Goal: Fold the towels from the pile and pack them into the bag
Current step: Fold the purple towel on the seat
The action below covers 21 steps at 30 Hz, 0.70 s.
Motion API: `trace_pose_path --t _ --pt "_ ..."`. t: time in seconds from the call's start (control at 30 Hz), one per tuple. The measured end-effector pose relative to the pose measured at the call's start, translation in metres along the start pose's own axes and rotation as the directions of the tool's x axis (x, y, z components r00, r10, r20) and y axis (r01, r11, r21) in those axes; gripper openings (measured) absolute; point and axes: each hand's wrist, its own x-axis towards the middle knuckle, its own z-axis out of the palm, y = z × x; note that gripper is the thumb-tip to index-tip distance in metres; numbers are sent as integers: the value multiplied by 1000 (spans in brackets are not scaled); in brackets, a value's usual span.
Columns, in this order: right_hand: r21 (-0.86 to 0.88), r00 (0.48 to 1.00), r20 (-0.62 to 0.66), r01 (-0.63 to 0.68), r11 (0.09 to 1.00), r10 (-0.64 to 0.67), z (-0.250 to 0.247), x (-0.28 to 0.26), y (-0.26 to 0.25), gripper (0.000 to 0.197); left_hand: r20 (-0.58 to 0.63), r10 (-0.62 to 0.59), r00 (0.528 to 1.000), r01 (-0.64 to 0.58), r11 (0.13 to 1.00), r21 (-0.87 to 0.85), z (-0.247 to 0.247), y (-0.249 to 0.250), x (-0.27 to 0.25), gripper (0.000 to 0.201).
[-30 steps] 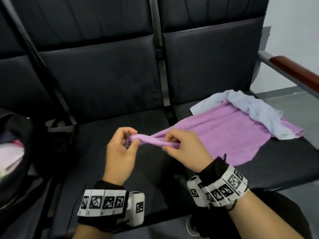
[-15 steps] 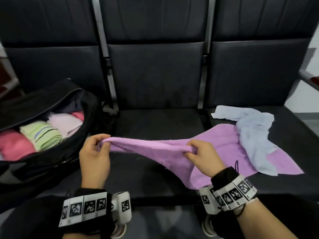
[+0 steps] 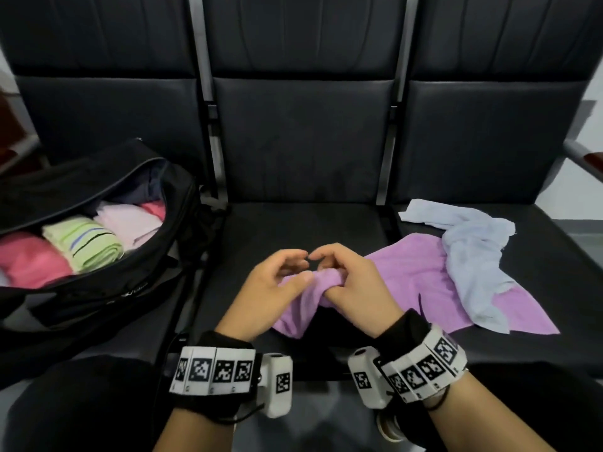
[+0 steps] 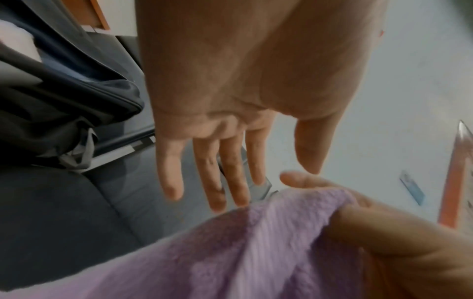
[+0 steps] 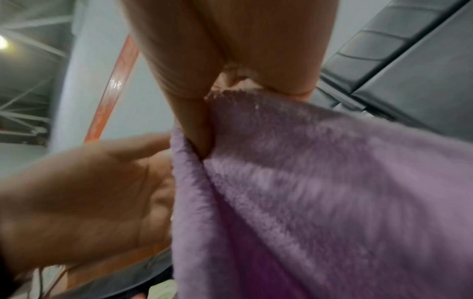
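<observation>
— Being pinched in the right hand (image 3: 354, 283) is a bunched edge of the purple towel (image 3: 414, 275), thumb and fingers curled round it over the middle seat (image 3: 293, 230).

— And the left hand (image 3: 272, 285)?

— It is being held just beside the right, fingers (image 4: 215, 178) relaxed and spread, with nothing gripped.

— Where is the rest of the cloth being kept?

— It is being trailed toward three o'clock onto the next seat, where a pale blue towel (image 3: 470, 249) is lying across it. At nine o'clock the black bag (image 3: 107, 288) is being left open, with folded towels (image 3: 81, 246) packed inside.
</observation>
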Motion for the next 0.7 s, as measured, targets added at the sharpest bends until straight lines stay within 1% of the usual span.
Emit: trace_pose_path --t 0.03,0.1,0.23,0.33,0.43,0.47,0.53,0.6,0.63,0.67,0.7 --pt "8 1000 10 5 1000 -5 3 0 -1 52 38 0 999 0 1000 10 2 3 0 30" --pt "4 1000 11 4 1000 -4 6 0 -2 53 71 -11 997 8 999 41 2 4 -1 23" --pt "-71 999 -22 24 997 -26 11 -3 1 40 105 -1 995 -3 999 40 0 0 -5 11" --pt "-88 999 -31 9 996 -12 11 -4 0 34 67 55 996 -59 996 62 -2 -3 -7 4" --pt "-125 1000 -5 -16 992 16 11 -6 2 30 32 110 993 -113 986 122 -4 -5 -7 11" --pt "-148 1000 4 -13 989 14 10 -7 4 26 -1 131 991 -130 986 106 -6 -5 -6 13" --pt "-225 999 33 8 974 0 6 -10 10 20 -120 176 977 -174 984 27 -13 -7 -4 9" --pt "-326 999 47 3 945 13 -3 -13 22 26 -263 208 942 -226 973 -40 -25 -7 -2 7" --pt "-373 999 38 -22 928 39 -8 -16 30 30 -325 218 920 -252 966 -66 -33 -7 -1 7" --pt "-408 997 24 -55 911 71 -15 -18 38 29 -379 226 897 -276 958 -81 -41 -7 -1 6" --pt "-438 995 7 -85 895 99 -21 -20 46 24 -428 236 872 -301 950 -88 -50 -6 -1 5"
